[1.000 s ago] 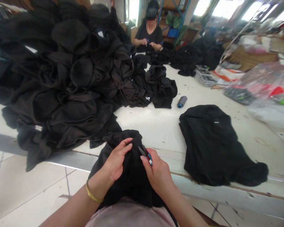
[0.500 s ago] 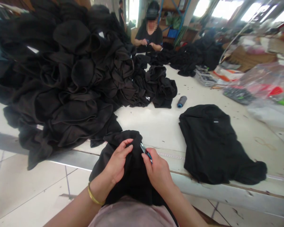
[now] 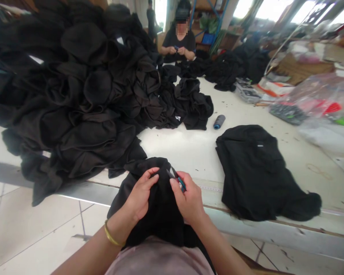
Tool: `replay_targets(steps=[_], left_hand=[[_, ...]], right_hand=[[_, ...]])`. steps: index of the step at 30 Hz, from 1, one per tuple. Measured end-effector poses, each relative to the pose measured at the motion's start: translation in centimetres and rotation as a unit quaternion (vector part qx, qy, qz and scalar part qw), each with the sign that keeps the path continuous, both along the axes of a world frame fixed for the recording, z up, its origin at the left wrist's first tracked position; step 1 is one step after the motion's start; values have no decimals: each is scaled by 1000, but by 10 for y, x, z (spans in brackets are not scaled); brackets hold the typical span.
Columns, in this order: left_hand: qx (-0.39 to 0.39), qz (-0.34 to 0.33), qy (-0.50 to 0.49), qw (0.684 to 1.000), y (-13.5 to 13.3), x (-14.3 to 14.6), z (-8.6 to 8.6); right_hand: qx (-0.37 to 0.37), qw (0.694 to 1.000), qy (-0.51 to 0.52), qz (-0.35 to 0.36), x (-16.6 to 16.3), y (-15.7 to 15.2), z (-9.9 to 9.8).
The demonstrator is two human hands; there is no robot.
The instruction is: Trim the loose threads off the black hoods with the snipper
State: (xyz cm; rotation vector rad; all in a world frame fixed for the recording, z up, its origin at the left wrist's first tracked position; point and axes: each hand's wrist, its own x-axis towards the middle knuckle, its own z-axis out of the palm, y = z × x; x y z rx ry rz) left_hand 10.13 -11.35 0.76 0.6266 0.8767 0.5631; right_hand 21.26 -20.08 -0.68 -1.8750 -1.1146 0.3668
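A black garment [image 3: 157,214] hangs over the table's near edge and onto my lap. My left hand [image 3: 141,193] is closed on its upper part, the cloth pinched between thumb and fingers. In my right hand [image 3: 190,196] is a small pair of thread snips [image 3: 180,182] with a blue-green handle, held between thumb and curled fingers. The snips' blades point up and left over the garment's right edge, slightly apart. A short gap separates the two hands.
A large heap of black garments [image 3: 74,95] covers the table's left side. To the right lies a flattened black garment [image 3: 252,175], with a grey thread spool [image 3: 219,122] behind it. Plastic bags [image 3: 318,99] sit farther right. Across the table a person [image 3: 179,42] handles dark cloth.
The snips' blades have spread apart and turned a little in my right hand, which has shifted slightly left. My left hand keeps its hold on the cloth.
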Motion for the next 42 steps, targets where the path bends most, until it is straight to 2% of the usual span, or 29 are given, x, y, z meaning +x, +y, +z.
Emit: replay_targets(steps=[4,8,11,13,16,19,21,25,29,32,34,37,39,42], left_hand=[[11,3,4,1000,1,-1,-5],[11,5,5,1000,-1,-1,-8],[6,7,3,1000,-2,-1,-9],[-1,9,1,1000,-2,-2,-8],[-9,9,-6,1000,-2,-2,-6],[-11,4,-10,1000,-2,-2,-5],[-15,1,-9,1000,-2,-1,-4],[-13,0,-11,1000,-2,-1,-3],[-1,2,-9,1000,-2,-4,-6],[5,5,-6,1000,-2,-5,-8],[5,5,-12,1000,-2,-5,-8],[1,7,-19,1000,-1,-5,-7],[-7,11,-18,1000,-1,-5,-7],[-18,12,-16,1000,0,-7,-8]], right_hand=[[-70,989,-119,48,-2,-6,-2],[-95,987,-119,57,0,-8,-3],[-84,994,-51,50,6,-6,-3],[-53,998,39,9,10,-3,-4],[6,982,178,-57,13,0,-8],[35,969,241,-46,12,4,-11],[39,976,212,-35,10,5,-10],[2,998,64,-5,6,1,-4],[-70,993,-63,68,3,-3,-1],[-90,990,-74,80,4,-3,-3],[-79,993,-43,73,7,-1,-6],[-31,997,69,26,12,0,-11],[0,986,165,2,14,0,-14],[0,956,291,25,14,-1,-19]])
